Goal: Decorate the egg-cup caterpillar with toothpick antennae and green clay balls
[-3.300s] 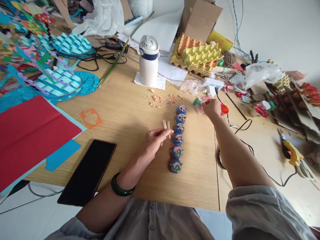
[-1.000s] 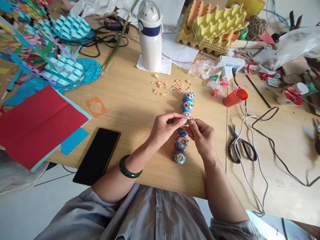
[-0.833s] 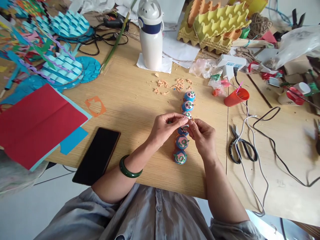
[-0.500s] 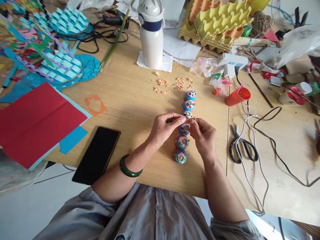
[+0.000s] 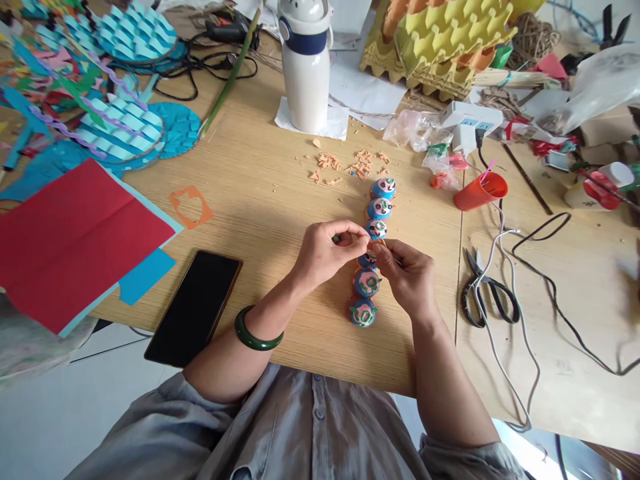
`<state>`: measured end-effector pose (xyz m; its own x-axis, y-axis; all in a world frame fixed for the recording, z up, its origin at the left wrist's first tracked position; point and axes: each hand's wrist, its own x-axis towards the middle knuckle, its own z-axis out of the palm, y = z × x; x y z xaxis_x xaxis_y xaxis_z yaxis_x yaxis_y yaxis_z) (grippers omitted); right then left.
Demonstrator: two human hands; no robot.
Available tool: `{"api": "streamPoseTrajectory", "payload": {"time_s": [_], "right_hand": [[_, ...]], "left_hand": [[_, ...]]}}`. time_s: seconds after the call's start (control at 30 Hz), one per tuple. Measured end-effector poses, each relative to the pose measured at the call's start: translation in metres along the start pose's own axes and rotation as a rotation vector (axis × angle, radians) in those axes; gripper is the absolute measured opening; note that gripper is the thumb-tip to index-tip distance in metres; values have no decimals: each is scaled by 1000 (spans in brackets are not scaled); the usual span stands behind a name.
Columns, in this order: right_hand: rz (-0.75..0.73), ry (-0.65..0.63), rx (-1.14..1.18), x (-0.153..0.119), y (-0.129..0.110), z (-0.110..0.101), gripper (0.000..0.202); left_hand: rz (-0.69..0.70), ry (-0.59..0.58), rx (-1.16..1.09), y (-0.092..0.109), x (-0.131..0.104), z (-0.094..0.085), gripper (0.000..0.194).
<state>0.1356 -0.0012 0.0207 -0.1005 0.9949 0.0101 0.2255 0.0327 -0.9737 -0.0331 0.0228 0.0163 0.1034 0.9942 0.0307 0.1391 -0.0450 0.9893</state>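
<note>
Several blue domed pieces with pink tops and green or dark markings stand in a row on the wooden table, among them one at the near end (image 5: 363,312) and one at the far end (image 5: 383,188). Above the middle of this row, my left hand (image 5: 333,250) is closed in a pinch; a bit of green shows inside its curled fingers. My right hand (image 5: 406,270) meets it fingertip to fingertip, pinching thin light sticks (image 5: 383,243). What the left fingertips grip is too small to name. The hands partly cover one domed piece.
Orange shavings (image 5: 361,164) lie beyond the row. Scissors (image 5: 487,293), cables and a red cup (image 5: 481,191) are on the right. A phone (image 5: 195,307) and red paper (image 5: 85,240) lie left; a white bottle (image 5: 306,80) stands behind.
The fingertips of both hands have drawn together, and the thin sticks show less between them. The view has shifted slightly.
</note>
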Motion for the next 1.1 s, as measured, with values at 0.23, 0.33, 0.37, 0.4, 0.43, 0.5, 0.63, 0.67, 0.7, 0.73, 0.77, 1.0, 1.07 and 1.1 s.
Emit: {"api": "streamPoseTrajectory", "payload": {"time_s": [0.23, 0.33, 0.37, 0.4, 0.43, 0.5, 0.63, 0.67, 0.7, 0.73, 0.77, 1.0, 1.07, 1.1], "right_hand": [[21, 8, -39, -2, -1, 3, 34], [93, 25, 54, 0, 1, 4, 39], [125, 34, 96, 1, 2, 4, 41], [156, 42, 138, 2, 2, 4, 42], [184, 48, 179, 3, 2, 4, 44], [221, 61, 253, 5, 1, 3, 46], [235, 96, 342, 7, 1, 3, 46], [236, 100, 348, 7, 1, 3, 46], [237, 101, 350, 7, 1, 3, 46], [237, 101, 348, 7, 1, 3, 46], [238, 99, 341, 7, 0, 3, 46], [239, 48, 213, 5, -3, 4, 46], [212, 60, 194, 5, -2, 3, 46], [195, 69, 188, 5, -1, 2, 46]], "left_hand": [[-34, 65, -83, -1, -1, 3, 18], [-105, 150, -197, -4, 1, 4, 20], [-127, 168, -219, -4, 1, 4, 22], [-145, 175, -232, -4, 2, 4, 24], [-160, 166, -238, -4, 2, 4, 26], [-195, 128, -256, -4, 2, 4, 29], [-307, 12, -299, -2, 0, 5, 41], [-310, -18, -299, -2, 0, 5, 41], [-296, -42, -297, -3, 0, 5, 40], [-269, -56, -292, -3, 0, 5, 38], [-237, -62, -285, -4, 0, 4, 36], [-148, -13, -220, -15, 2, 3, 34], [-165, -36, -263, -12, 2, 3, 31], [-181, -54, -292, -10, 2, 2, 29]]}}
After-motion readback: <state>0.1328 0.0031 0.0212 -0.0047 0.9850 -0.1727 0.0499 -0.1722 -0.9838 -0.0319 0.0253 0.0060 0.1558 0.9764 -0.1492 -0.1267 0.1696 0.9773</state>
